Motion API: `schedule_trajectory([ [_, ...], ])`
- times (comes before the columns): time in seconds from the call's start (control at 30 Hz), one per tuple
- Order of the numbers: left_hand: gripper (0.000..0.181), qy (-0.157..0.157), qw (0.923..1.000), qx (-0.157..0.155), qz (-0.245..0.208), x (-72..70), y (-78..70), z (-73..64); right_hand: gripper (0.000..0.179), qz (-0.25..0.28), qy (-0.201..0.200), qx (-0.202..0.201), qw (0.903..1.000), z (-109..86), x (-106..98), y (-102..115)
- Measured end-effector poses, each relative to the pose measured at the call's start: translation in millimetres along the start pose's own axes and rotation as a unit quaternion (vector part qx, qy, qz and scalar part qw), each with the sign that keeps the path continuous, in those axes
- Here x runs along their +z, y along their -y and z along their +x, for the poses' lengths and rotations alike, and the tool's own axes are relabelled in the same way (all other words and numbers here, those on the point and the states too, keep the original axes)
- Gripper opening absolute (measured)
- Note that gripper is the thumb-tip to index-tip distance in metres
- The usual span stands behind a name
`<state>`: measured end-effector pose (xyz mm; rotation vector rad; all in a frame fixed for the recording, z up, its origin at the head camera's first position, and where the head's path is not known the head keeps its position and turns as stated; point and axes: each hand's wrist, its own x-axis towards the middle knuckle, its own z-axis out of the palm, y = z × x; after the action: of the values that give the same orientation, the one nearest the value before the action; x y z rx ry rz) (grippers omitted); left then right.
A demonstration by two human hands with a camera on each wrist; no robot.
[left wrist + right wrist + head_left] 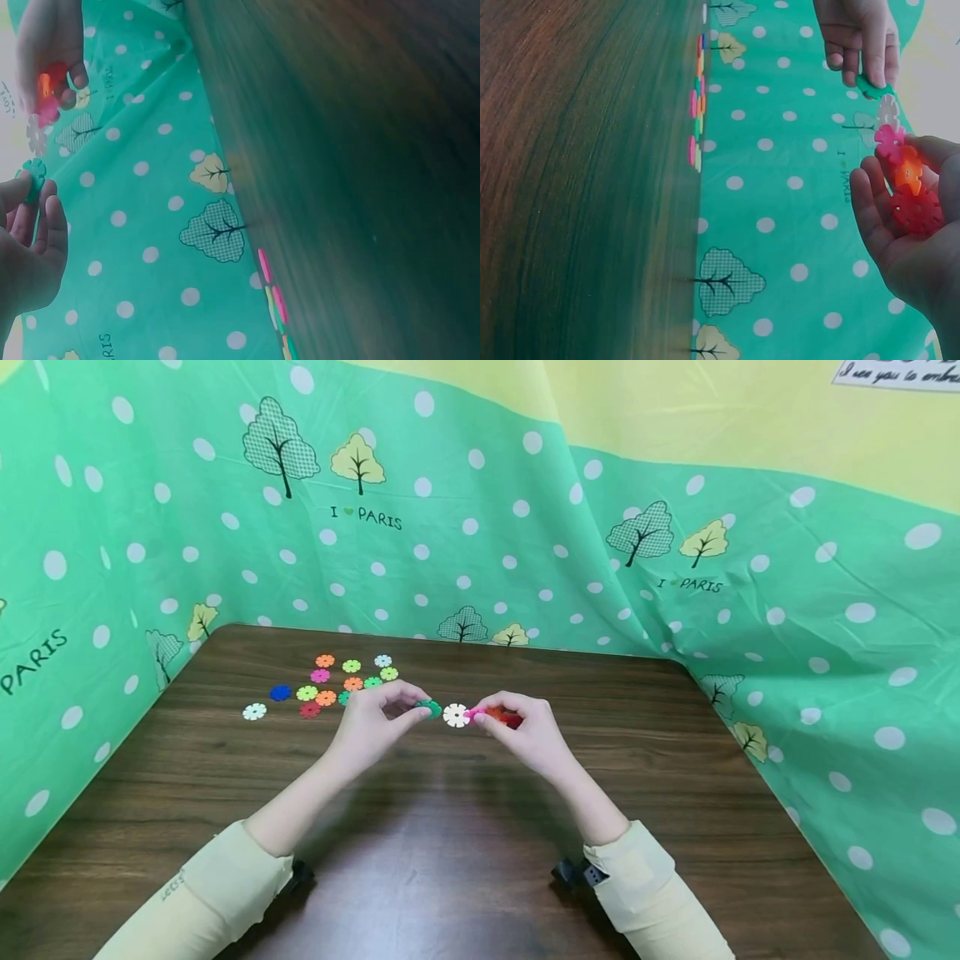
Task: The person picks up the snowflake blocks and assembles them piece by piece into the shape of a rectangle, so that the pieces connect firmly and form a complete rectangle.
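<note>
My left hand point(371, 717) pinches a green notched plastic disc point(431, 708) between thumb and fingers. Opposite it, my right hand point(531, 733) grips a chain of interlocked discs. In the right wrist view the chain runs from a red disc point(917, 213) in the palm through an orange disc point(908, 172) and a pink disc point(889, 142) to a white disc point(888, 111) at the free end. The green disc's edge is right at the white one's rim. Both hands are raised over the table, and part of the chain is hidden by the right fingers in the head view.
Several loose flower-shaped discs lie at the back left of the brown wooden table point(450, 860), among them a blue disc point(281, 693) and a pale disc point(254, 712). A green dotted curtain point(465, 527) hangs along the table's back and sides.
</note>
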<state>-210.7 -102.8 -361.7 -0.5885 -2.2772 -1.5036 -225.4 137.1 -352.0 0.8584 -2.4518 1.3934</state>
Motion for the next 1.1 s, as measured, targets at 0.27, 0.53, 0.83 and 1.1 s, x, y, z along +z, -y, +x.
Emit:
schedule_trajectory([
  [0.27,0.011,-0.009,0.9998,0.015,0.002,6.8,1.8,-3.7,0.010,0.010,0.018,0.010,0.9997,-1.9,0,-1],
  [0.53,0.012,-0.024,0.9994,0.023,0.002,9.6,3.1,-5.4,0.011,0.031,0.032,0.035,0.9984,-3.0,1,9],
  [0.83,0.011,-0.036,0.9987,0.033,0.010,10.9,0.4,-7.5,0.011,0.045,0.021,0.057,0.9971,-4.8,0,39],
  [1.1,0.012,-0.052,0.9983,0.028,-0.006,10.8,-7.0,-10.5,0.012,0.087,-0.003,0.076,0.9933,-5.7,4,40],
])
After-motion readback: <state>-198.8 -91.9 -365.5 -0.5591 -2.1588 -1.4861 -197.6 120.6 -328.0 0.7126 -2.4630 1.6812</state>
